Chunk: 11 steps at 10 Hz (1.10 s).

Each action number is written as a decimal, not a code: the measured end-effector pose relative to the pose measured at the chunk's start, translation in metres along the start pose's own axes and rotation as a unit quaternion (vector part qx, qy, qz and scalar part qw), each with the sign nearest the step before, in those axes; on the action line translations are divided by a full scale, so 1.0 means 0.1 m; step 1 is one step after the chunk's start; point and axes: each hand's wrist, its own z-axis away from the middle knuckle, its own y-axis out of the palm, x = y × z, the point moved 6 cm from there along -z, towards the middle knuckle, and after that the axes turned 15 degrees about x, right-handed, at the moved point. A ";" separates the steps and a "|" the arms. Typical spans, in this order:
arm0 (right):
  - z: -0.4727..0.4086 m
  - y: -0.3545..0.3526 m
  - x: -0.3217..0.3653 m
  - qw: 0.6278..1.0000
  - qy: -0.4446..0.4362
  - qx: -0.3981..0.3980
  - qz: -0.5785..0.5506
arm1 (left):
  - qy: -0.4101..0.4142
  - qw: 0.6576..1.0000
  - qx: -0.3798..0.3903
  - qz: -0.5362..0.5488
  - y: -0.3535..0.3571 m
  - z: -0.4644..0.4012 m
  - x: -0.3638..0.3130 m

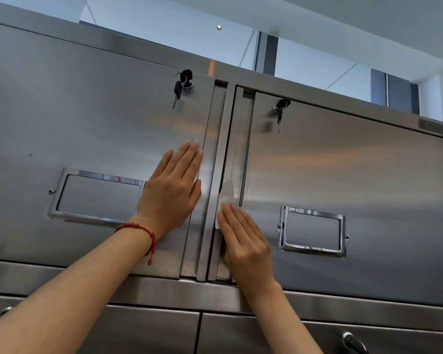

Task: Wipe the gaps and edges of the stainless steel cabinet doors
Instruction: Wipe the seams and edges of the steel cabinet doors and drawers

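Two stainless steel cabinet doors fill the view: the left door [87, 118] and the right door [356, 169], split by a vertical post [216, 190] with narrow gaps on both sides. My left hand [173, 190], a red bead bracelet on its wrist, lies flat with straight fingers on the left door's right edge. My right hand [243, 241] presses a white wipe [226, 192] with straight fingers into the gap right of the post. Part of the wipe is hidden under the fingers.
Each door has a lock with hanging keys: the left keys [180, 85] and the right keys [280, 109]. Chrome label frames sit on the doors, one on the left [97, 198], one on the right [312, 232]. Lower cabinet doors [149, 330] run below a horizontal rail. Windows show above the cabinet.
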 end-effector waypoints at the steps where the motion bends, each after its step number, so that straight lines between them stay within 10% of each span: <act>1: 0.02 -0.01 0.01 1.000 0.000 0.009 -0.008 | -0.001 1.000 0.000 0.004 0.00 0.00 0.00; 11: 0.17 -0.01 0.11 0.999 0.026 -0.017 -0.017 | 0.000 1.000 0.009 0.015 -0.03 0.02 -0.01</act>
